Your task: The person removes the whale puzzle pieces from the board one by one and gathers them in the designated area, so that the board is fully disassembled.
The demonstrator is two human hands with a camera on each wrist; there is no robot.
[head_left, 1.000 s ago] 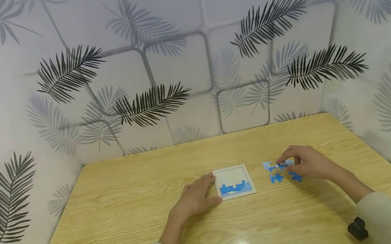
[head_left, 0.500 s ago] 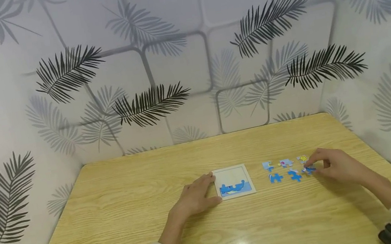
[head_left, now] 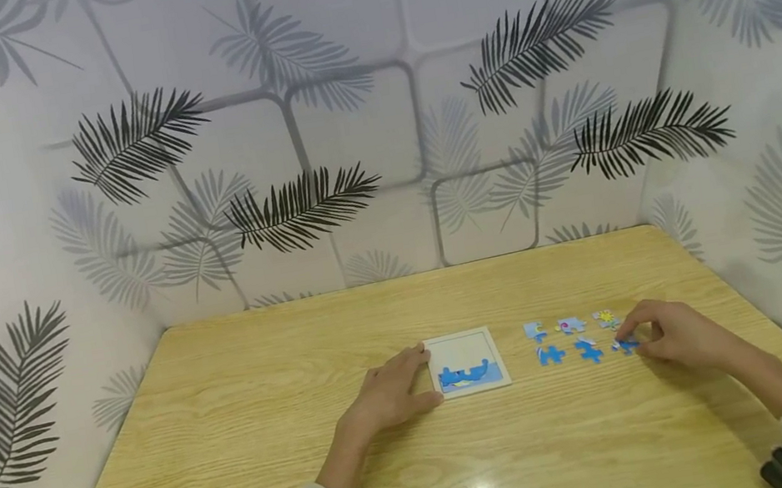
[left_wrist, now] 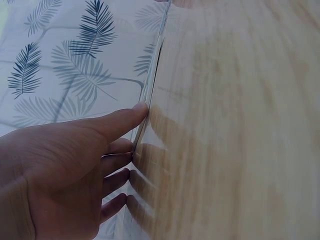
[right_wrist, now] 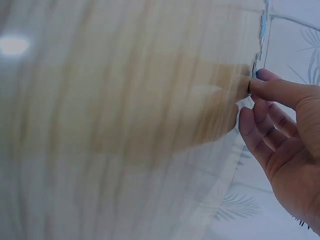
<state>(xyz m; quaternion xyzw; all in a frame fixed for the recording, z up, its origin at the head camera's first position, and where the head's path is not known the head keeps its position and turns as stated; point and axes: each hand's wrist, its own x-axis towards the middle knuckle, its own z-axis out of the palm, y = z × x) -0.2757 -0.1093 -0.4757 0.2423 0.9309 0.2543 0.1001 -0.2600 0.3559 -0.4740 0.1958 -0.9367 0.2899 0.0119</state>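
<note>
In the head view my left hand [head_left: 393,395] rests at the left edge of a white square puzzle tray [head_left: 462,341], thumb at its lower corner and fingertips at its upper one. Joined blue pieces [head_left: 466,376] fill the lower part of the tray. To the right, my right hand [head_left: 685,335] pinches a blue puzzle piece [head_left: 626,346] between thumb and forefinger, low at the tabletop. The right wrist view shows the right hand [right_wrist: 287,120] with thumb and forefinger together at a thin edge. In the left wrist view the left hand's thumb [left_wrist: 125,122] touches the tray edge.
Several loose puzzle pieces lie in two rows between tray and right hand, among them a blue piece [head_left: 589,350], another blue one [head_left: 551,355] and one with a yellow sun [head_left: 605,318]. The wooden table [head_left: 265,364] meets patterned walls at its back and sides.
My right hand has moved right, from the upper middle pieces to the lower rightmost one, which has since shifted slightly right and down. The left hand and tray have stayed put.
</note>
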